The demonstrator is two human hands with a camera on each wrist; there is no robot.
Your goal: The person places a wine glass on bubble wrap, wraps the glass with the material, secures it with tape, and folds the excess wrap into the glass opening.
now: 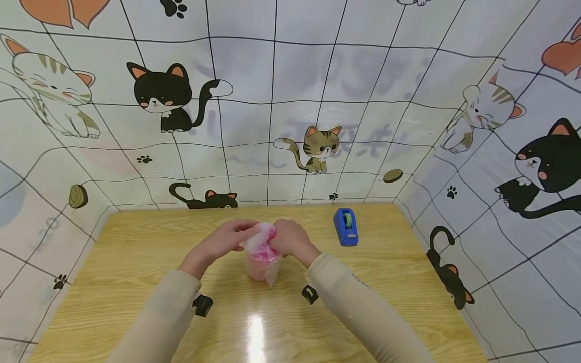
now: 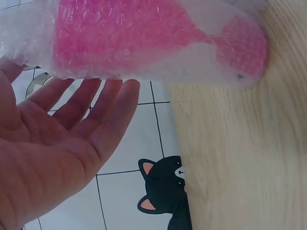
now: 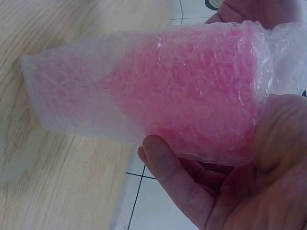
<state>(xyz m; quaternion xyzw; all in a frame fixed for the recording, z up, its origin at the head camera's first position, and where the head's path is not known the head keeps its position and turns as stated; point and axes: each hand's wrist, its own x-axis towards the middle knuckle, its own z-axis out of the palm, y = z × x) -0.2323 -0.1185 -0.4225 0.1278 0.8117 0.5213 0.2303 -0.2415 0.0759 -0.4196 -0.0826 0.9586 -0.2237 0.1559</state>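
Observation:
A pink stemmed thing, which looks like a goblet (image 1: 257, 269), stands upright on the table in bubble wrap (image 1: 258, 241). In the right wrist view the wrapped goblet (image 3: 206, 91) has a wide body, a narrow stem and a round foot. Loose wrap bunches above its rim. My right hand (image 1: 290, 238) holds the upper body from the right, fingers curled about its side. From the left, my left hand (image 1: 229, 237) touches the wrap near the top. Its fingers (image 2: 115, 108) are nearly straight in the left wrist view; the thumb is mostly hidden.
A blue tape dispenser (image 1: 347, 228) stands on the wooden table (image 1: 136, 252), right of and behind the goblet. White cat-print sheeting (image 1: 245, 126) rises along the table's back and sides. Small black devices (image 1: 202, 305) sit by both wrists.

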